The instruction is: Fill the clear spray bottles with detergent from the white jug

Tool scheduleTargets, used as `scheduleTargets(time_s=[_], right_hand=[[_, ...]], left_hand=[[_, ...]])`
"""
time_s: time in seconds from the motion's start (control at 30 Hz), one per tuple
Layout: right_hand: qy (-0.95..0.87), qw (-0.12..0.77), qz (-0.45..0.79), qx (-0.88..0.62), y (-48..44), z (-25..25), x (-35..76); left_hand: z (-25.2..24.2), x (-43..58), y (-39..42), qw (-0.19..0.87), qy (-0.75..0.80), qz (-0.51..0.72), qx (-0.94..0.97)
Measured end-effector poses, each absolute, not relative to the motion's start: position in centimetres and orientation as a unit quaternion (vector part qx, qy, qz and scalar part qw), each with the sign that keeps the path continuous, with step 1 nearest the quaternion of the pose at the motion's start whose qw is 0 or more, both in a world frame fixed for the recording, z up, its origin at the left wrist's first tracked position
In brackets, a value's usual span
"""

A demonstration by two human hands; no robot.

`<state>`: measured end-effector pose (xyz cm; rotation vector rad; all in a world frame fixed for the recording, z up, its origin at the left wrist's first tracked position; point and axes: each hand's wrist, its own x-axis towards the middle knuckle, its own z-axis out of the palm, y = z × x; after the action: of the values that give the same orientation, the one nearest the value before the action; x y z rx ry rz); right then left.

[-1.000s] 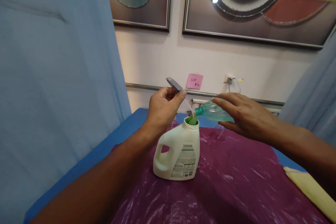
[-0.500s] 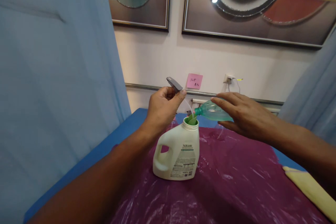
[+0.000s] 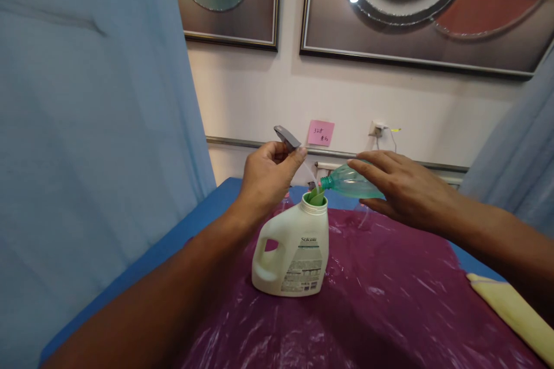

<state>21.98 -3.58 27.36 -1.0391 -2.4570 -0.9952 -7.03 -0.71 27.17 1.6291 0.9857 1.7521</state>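
Note:
A white detergent jug (image 3: 291, 251) with a handle stands upright on a purple plastic sheet (image 3: 389, 305); its mouth is open with a green insert. My right hand (image 3: 400, 187) grips a clear green plastic bottle (image 3: 348, 181), tipped on its side with its neck right at the jug's mouth. My left hand (image 3: 268, 176) is closed above and left of the jug, pinching a grey spray-pump head (image 3: 287, 138) whose thin clear tube hangs down toward the jug's opening.
The sheet covers a blue table (image 3: 182, 236). A pale yellow cloth (image 3: 511, 314) lies at the right edge. Light blue curtains (image 3: 86, 127) hang close on the left and far right. A pink note (image 3: 321, 133) and a wall socket sit on the wall behind.

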Motion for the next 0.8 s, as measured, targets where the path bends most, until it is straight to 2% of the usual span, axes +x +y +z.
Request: scheduleTargets(time_s=[0.8], right_hand=[[-0.856,0.147,-0.352,-0.350,-3.50,27.63,21.94]], left_hand=[[27.57,-7.16,-0.88,0.275,0.369,0.636,0.620]])
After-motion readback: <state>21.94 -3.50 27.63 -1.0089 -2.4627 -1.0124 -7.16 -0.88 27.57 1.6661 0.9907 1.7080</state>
